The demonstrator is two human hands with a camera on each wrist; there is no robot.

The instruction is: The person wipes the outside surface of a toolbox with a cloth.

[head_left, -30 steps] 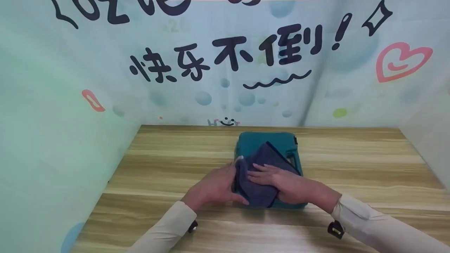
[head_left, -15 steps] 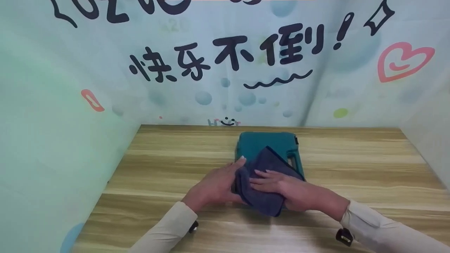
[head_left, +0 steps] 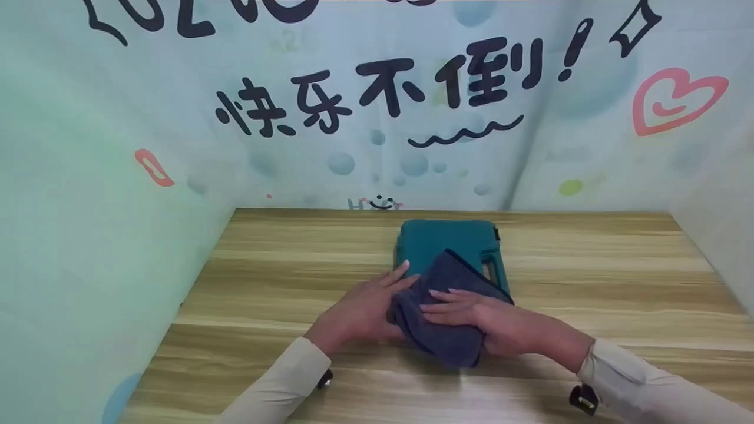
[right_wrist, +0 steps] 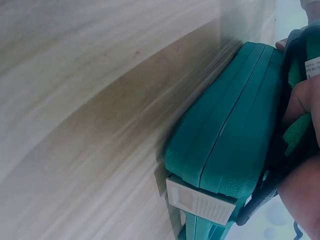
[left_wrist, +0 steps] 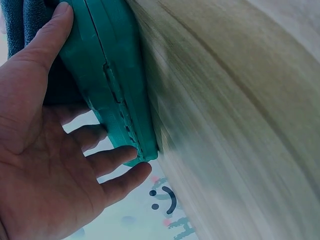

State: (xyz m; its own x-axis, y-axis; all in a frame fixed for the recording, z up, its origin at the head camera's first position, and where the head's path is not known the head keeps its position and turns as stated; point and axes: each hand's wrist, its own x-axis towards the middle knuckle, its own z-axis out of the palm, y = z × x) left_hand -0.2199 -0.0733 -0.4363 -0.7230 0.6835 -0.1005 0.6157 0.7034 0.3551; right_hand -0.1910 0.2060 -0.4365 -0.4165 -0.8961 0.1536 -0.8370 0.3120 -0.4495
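A pale blue-green fabric backdrop (head_left: 330,182) hangs behind the wood-grain tabletop (head_left: 283,259), printed with bold black Chinese characters (head_left: 386,88), an exclamation mark (head_left: 576,48), a four-pointed star (head_left: 636,28) and a wavy line (head_left: 465,132). A pink heart (head_left: 670,110) sits to the right, with a green dot (head_left: 570,187) below it and blue bubbles (head_left: 414,166) scattered lower down; a small smiling face (head_left: 382,205) meets the tabletop's back edge. Soft vertical folds crease the cloth. A mint-tinted left wall (head_left: 76,247) and a greyer right wall (head_left: 716,235) flank the tabletop, whose near part carries a whitish sheen of light.
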